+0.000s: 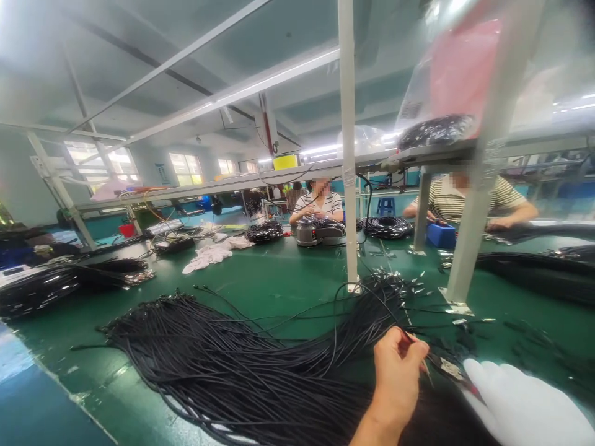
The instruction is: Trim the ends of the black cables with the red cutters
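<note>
A big pile of thin black cables lies spread across the green table in front of me. My bare left hand is closed in a pinch on a black cable end with a small metal tip, just right of the pile. My right hand, in a white glove, sits at the bottom right and touches the same cable end. Its fingers blur into one white shape, so I cannot tell its grip. More cable ends with metal tips fan out beyond my hands.
A white frame post and a slanted post stand on the table ahead. Across it, two people in striped shirts work beside cable coils, a blue box and a small machine. Cable bundles lie at left.
</note>
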`<state>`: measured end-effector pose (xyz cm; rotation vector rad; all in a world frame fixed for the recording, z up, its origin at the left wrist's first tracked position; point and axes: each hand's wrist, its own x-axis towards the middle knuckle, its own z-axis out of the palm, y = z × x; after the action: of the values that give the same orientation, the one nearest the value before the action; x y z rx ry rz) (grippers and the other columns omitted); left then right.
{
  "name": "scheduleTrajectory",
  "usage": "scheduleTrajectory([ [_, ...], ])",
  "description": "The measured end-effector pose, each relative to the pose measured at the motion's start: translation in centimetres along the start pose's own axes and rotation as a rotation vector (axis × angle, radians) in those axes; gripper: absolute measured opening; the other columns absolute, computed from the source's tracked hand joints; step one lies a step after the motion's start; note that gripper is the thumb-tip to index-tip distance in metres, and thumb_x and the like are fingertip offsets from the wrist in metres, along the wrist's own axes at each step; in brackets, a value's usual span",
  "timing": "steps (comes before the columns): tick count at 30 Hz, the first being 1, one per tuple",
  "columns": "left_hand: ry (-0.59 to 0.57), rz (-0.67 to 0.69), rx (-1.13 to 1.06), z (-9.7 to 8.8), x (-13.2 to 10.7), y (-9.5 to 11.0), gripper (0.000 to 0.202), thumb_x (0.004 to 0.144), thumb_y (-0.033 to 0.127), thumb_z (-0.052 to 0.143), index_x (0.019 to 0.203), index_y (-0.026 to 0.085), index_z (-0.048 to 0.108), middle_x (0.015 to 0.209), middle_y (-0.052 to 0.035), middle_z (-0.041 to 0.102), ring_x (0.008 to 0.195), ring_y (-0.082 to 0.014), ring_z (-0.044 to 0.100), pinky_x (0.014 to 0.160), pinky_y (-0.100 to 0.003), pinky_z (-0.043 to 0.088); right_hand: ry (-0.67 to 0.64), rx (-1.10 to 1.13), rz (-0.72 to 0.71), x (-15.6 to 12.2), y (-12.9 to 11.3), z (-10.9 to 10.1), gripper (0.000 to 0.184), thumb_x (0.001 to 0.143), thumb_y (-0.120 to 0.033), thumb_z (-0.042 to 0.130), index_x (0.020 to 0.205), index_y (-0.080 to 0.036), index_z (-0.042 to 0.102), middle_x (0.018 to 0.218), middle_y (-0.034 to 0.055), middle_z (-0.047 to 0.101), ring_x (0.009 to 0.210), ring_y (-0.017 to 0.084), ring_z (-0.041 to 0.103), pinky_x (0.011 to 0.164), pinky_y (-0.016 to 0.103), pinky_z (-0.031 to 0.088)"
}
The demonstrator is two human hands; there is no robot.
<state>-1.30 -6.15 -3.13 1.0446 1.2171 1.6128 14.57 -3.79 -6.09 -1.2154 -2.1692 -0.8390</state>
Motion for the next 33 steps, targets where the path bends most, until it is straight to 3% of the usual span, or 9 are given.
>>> scheduleTrajectory([
  [5, -0.077, -0.018, 0.001, -0.2, 0.2, 0.4, 0.016, 0.079, 0.03, 0.06, 0.075, 0.014, 0.064, 0.06, 0.0016, 0.056, 0.055, -0.012, 0.054, 0.054, -0.023, 0.041, -0.18, 0.078, -0.031, 0.6, 1.5, 0.6, 0.015, 0.084, -0.02, 0.057, 0.073, -0.024, 0.065, 0.061, 0.0031, 0.059, 0.05, 0.02, 0.055, 0.05, 0.031, 0.024],
  [8, -0.156, -0.022, -0.007, -0.3, 0.3, 1.1, 0.022, 0.079, 0.03, 0.064, 0.089, 0.011, 0.07, 0.067, -0.0014, 0.063, 0.062, -0.013, 0.058, 0.064, -0.025, 0.047, -0.402, 0.112, 0.032, 1.4, 2.1, -0.4, 0.012, 0.086, -0.026, 0.056, 0.079, -0.023, 0.065, 0.068, 0.005, 0.064, 0.058, 0.023, 0.063, 0.051, 0.03, 0.022],
  [10, -0.187, -0.03, -0.006, -0.3, 0.4, 1.5, 0.024, 0.075, 0.027, 0.07, 0.093, 0.011, 0.071, 0.071, -0.0023, 0.066, 0.065, -0.0133, 0.06, 0.067, -0.025, 0.048, -0.471, 0.097, 0.04, 2.0, 2.2, -1.4, 0.013, 0.089, -0.026, 0.054, 0.086, -0.022, 0.066, 0.074, 0.0068, 0.067, 0.066, 0.025, 0.065, 0.053, 0.03, 0.023],
  [15, -0.191, -0.031, 0.025, 0.0, 0.4, 1.9, 0.018, 0.076, 0.024, 0.071, 0.09, 0.012, 0.072, 0.069, -0.0023, 0.067, 0.064, -0.0133, 0.061, 0.068, -0.026, 0.049, -0.511, 0.1, 0.059, 2.5, 2.2, -2.7, 0.01, 0.088, -0.026, 0.055, 0.085, -0.022, 0.064, 0.075, 0.0059, 0.066, 0.07, 0.026, 0.065, 0.055, 0.031, 0.023],
  [20, -0.15, 0.001, 0.062, 0.2, 0.5, 1.6, 0.015, 0.075, 0.023, 0.071, 0.086, 0.014, 0.073, 0.07, -0.0019, 0.068, 0.065, -0.0145, 0.063, 0.068, -0.027, 0.051, -0.496, 0.117, 0.053, 2.3, 2.4, -2.2, 0.01, 0.089, -0.026, 0.054, 0.085, -0.022, 0.062, 0.074, 0.0056, 0.065, 0.068, 0.027, 0.063, 0.055, 0.032, 0.025],
  [25, -0.112, 0.066, 0.107, 0.3, 0.4, 1.2, 0.012, 0.077, 0.021, 0.069, 0.086, 0.015, 0.074, 0.073, -0.0025, 0.071, 0.068, -0.0166, 0.066, 0.07, -0.028, 0.053, -0.453, 0.107, 0.077, 1.8, 2.4, -2.0, 0.019, 0.093, -0.035, 0.049, 0.089, -0.021, 0.062, 0.081, 0.0078, 0.063, 0.073, 0.027, 0.061, 0.062, 0.034, 0.035],
  [28, -0.078, 0.182, 0.252, 0.3, 0.0, 1.0, 0.013, 0.081, 0.019, 0.065, 0.089, 0.018, 0.075, 0.077, -0.0038, 0.073, 0.071, -0.0189, 0.068, 0.072, -0.03, 0.054, -0.449, 0.134, 0.124, 1.7, 2.2, -2.7, 0.024, 0.096, -0.036, 0.045, 0.096, -0.02, 0.063, 0.088, 0.0095, 0.063, 0.08, 0.027, 0.063, 0.067, 0.035, 0.041],
  [33, -0.016, 0.526, 0.538, 0.3, -0.4, 0.1, 0.023, 0.086, 0.013, 0.055, 0.092, 0.02, 0.077, 0.084, -0.0057, 0.077, 0.073, -0.0206, 0.072, 0.072, -0.033, 0.059, -0.513, 0.17, 0.184, 2.4, 1.7, -4.4, 0.022, 0.093, -0.034, 0.051, 0.101, -0.019, 0.065, 0.092, 0.0095, 0.066, 0.083, 0.027, 0.065, 0.066, 0.034, 0.046],
])
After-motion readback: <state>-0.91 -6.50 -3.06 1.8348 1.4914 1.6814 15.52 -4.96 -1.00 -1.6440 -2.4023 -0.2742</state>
